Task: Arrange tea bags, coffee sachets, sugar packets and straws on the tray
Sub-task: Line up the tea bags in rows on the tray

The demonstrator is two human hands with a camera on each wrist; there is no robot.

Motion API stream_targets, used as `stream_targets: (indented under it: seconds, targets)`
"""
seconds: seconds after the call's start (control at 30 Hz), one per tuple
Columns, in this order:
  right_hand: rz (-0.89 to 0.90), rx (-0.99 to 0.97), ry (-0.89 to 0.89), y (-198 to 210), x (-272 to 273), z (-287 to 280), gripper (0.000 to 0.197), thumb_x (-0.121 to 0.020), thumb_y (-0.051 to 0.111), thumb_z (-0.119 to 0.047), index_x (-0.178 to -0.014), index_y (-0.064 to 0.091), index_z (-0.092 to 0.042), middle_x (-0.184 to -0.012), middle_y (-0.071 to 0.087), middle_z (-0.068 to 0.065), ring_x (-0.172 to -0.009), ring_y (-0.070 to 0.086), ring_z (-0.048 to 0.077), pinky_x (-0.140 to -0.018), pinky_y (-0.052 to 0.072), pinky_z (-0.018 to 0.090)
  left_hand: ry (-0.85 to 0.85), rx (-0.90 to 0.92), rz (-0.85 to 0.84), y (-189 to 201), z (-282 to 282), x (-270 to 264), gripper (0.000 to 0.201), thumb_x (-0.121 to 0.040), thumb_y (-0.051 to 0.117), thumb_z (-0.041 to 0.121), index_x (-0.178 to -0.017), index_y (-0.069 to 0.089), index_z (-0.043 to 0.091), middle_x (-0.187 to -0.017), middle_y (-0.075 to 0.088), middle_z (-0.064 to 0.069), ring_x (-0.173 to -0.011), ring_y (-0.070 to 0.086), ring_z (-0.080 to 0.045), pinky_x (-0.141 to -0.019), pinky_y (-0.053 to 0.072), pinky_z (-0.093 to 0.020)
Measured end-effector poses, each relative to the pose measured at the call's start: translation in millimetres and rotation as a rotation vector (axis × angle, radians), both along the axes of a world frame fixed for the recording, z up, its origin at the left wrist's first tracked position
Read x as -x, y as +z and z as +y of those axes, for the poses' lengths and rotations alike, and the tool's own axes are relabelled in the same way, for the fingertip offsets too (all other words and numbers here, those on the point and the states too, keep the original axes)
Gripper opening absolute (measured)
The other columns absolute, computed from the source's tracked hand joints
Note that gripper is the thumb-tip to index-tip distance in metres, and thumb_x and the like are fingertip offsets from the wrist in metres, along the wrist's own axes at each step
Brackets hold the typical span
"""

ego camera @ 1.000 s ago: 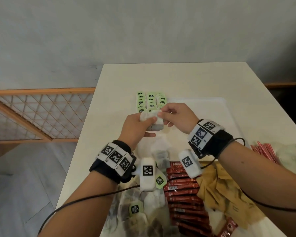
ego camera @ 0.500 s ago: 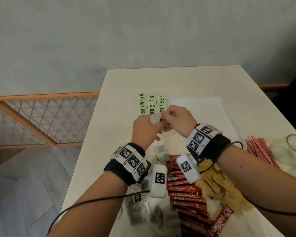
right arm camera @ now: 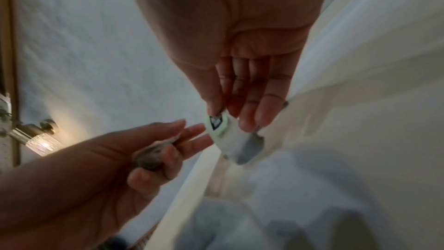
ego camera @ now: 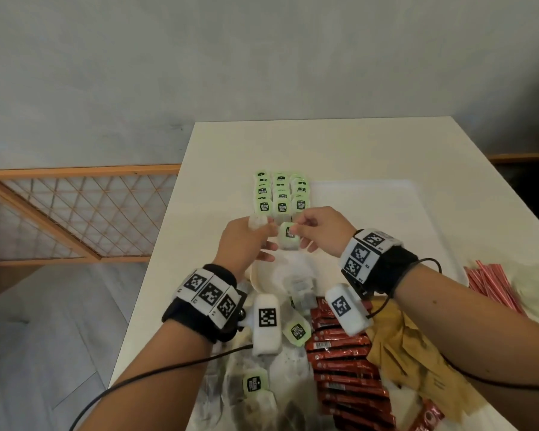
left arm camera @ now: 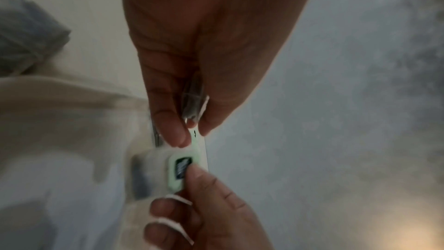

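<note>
White laminate covers the bench (ego camera: 371,144), and a white tray (ego camera: 386,219) lies on it toward the right edge. We count three columns of green-tagged tea bags (ego camera: 281,194) laid just off the tray's left rim; the rows overlap, so we cannot give an exact total.

Our right hand (ego camera: 322,233) pinches one tea bag (ego camera: 288,236) by its green tag between thumb and fingertips, above the near end of those columns. Our left hand (ego camera: 246,241) curls its fingers round a second pouch (ego camera: 257,220).

At the near edge we see a loose heap of tea bags (ego camera: 255,387), a row of red coffee sachets (ego camera: 346,362), a pile of brown sugar packets (ego camera: 417,362) and, toward the right edge, a bundle of red-striped straws (ego camera: 492,284). None of these can be counted reliably.

The head view alone shows the supplies and the tray. The left wrist view shows the right thumb pressed on the tag (left arm camera: 183,164) and the left fingertips (left arm camera: 175,130) closed on the pouch. The right wrist view alone shows the dark contents of the hanging bag (right arm camera: 240,144) and a lit wall lamp (right arm camera: 36,136).
</note>
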State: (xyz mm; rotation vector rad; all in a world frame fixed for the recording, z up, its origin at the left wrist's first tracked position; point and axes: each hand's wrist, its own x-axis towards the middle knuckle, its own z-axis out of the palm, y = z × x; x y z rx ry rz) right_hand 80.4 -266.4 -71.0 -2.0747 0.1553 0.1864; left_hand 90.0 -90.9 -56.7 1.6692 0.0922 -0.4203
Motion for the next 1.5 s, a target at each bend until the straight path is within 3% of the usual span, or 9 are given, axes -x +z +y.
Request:
stream_targets:
  seconds: [0.1,0.2,0.4,0.57,0.7,1.07,1.2,1.33,1.5]
  targets:
    - [0.058,0.070,-0.030,-10.3,-16.4,1.9,0.007,-0.093,0.062,-0.014,-0.093,0.066,-0.008,-0.070,0.064,0.002,-0.058,0.061,0.015,-0.060,0.055,0.027,0.079,0.036,0.029,-2.8,9.9,-14.7,0.012,-0.097,0.053,0.012,-0.095,0.065,0.009,-0.103,0.069,-0.015,-0.070,0.066,-0.021,-0.058,0.060,-0.033]
    - [0.036,0.119,-0.095,-15.0,-36.4,2.0,0.007,-0.092,0.064,-0.014,-0.087,0.069,-0.014,-0.065,0.064,-0.002,-0.058,0.062,0.017,-0.067,0.059,0.032,0.160,0.069,0.051,-6.3,17.1,-28.7,0.024,-0.101,0.043,0.014,-0.114,0.060,0.002,-0.107,0.069,-0.019,-0.079,0.067,-0.025,-0.063,0.061,-0.035]
    - [0.016,-0.009,-0.048,-16.6,-52.0,22.8,0.004,-0.090,0.066,-0.009,-0.092,0.070,-0.008,-0.068,0.067,0.003,-0.057,0.064,0.013,-0.054,0.054,0.017,0.243,0.046,-0.003,-12.6,25.6,-45.9,0.026,-0.102,0.044,0.020,-0.113,0.065,0.009,-0.108,0.067,-0.011,-0.091,0.065,-0.023,-0.074,0.060,-0.035]
    - [-0.003,-0.084,-0.090,-14.8,-63.9,34.9,0.006,-0.090,0.064,-0.003,-0.094,0.068,-0.004,-0.064,0.064,-0.005,-0.057,0.063,0.016,-0.053,0.055,0.017,0.204,0.050,-0.006,-13.9,29.7,-41.5,0.026,-0.102,0.046,0.025,-0.117,0.066,0.016,-0.098,0.064,-0.007,-0.084,0.067,-0.022,-0.075,0.062,-0.036]
    - [0.006,-0.088,-0.106,-14.5,-66.3,37.6,0.013,-0.088,0.068,-0.004,-0.100,0.070,0.001,-0.067,0.066,0.003,-0.059,0.065,0.018,-0.057,0.059,0.022,0.191,0.056,0.027,-16.1,30.8,-37.9,0.020,-0.101,0.050,0.014,-0.114,0.061,0.006,-0.102,0.067,-0.013,-0.078,0.070,-0.020,-0.071,0.062,-0.032]
    - [-0.138,-0.112,-0.045,20.7,-29.1,18.5,0.010,-0.085,0.072,-0.028,-0.091,0.074,-0.020,-0.082,0.067,0.000,-0.069,0.066,0.018,-0.066,0.058,0.033,-0.049,0.072,0.008,-1.6,6.6,-17.8,0.014,-0.097,0.058,0.009,-0.105,0.067,0.001,-0.100,0.074,-0.015,-0.080,0.074,-0.020,-0.069,0.061,-0.029]
    - [-0.158,-0.062,-0.043,28.5,-14.6,8.0,0.007,-0.086,0.071,-0.020,-0.080,0.069,-0.017,-0.076,0.068,-0.002,-0.069,0.068,0.019,-0.070,0.060,0.035,-0.118,0.022,-0.041,7.5,-7.0,-8.9,0.009,-0.095,0.062,0.014,-0.088,0.067,0.011,-0.093,0.074,-0.010,-0.082,0.072,-0.022,-0.070,0.062,-0.034]
    - [-0.158,-0.126,-0.129,33.3,-5.6,-1.9,0.011,-0.090,0.064,-0.013,-0.080,0.060,-0.010,-0.076,0.070,0.014,-0.065,0.070,0.027,-0.070,0.061,0.042,0.014,-0.114,-0.198,3.8,-15.6,-5.5,0.015,-0.088,0.068,0.019,-0.101,0.066,0.012,-0.100,0.071,-0.002,-0.095,0.068,-0.019,-0.075,0.059,-0.032]
    - [-0.167,-0.107,-0.186,42.3,4.9,-6.0,0.013,-0.090,0.061,-0.013,-0.081,0.056,-0.007,-0.070,0.071,0.016,-0.061,0.071,0.026,-0.068,0.061,0.043,-0.010,-0.222,-0.467,8.2,-31.0,7.6,0.024,-0.083,0.076,0.026,-0.103,0.064,0.019,-0.101,0.065,0.011,-0.087,0.063,-0.008,-0.073,0.049,-0.013]
